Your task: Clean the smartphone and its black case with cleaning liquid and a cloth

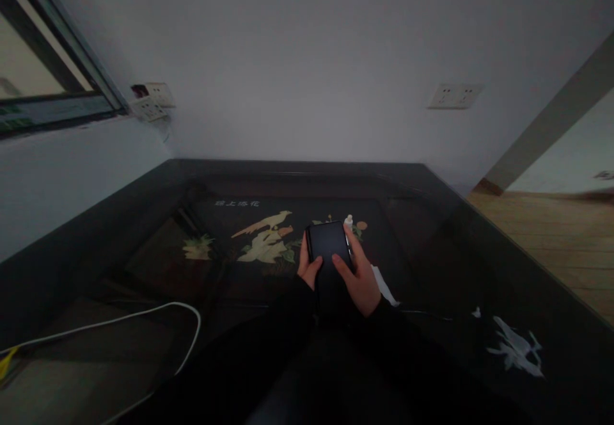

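A dark phone (329,240) is held upright between both hands over the dark tabletop, its screen facing me and looking unlit. My left hand (307,265) grips its left edge, the thumb resting on the lower front. On the other side, my right hand (361,278) closes round the right edge with its thumb across the lower front. Just behind the phone's upper right corner stands a small white bottle (348,221), partly hidden. A white strip (384,286), perhaps paper, lies beside my right wrist.
The glossy dark table (441,220) bears a bird-and-flower picture (265,244). Crumpled white tissue (517,348) lies at the right. A white cable (139,313) curves across the left. Wall sockets (455,96) and a window (43,47) are beyond.
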The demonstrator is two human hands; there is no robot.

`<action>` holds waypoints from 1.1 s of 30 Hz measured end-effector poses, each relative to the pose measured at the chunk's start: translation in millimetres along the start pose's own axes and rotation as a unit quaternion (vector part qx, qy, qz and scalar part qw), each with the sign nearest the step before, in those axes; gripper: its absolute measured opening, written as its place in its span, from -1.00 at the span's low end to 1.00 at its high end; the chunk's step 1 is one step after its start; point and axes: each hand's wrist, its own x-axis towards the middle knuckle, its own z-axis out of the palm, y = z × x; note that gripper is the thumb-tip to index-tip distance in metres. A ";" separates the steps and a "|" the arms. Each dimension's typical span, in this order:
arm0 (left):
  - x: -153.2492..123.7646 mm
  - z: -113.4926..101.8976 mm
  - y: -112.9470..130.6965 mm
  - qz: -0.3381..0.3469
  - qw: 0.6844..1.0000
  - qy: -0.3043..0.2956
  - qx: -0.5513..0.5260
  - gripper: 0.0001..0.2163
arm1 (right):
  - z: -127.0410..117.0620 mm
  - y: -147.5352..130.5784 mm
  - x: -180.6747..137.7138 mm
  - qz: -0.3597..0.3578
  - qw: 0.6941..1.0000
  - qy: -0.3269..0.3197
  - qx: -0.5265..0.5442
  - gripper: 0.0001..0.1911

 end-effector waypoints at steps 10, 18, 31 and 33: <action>-9.2 6.1 -2.7 -0.008 1.000 0.030 0.007 0.03 | 0.2 8.0 -4.9 -0.030 0.995 0.013 -0.092 -0.44; -9.3 7.0 -7.8 -0.005 0.999 0.032 -0.043 0.03 | 0.1 16.6 -8.2 -0.049 0.997 0.005 -0.063 -0.41; 4.8 -26.8 -17.8 -0.082 0.994 0.056 -0.040 -0.30 | -15.0 18.5 -6.6 0.200 0.946 -0.155 0.203 -0.18; 10.2 -33.8 -18.9 -0.075 0.995 0.056 -0.036 -0.29 | -21.9 23.8 -15.4 0.289 0.893 -0.245 0.244 -0.22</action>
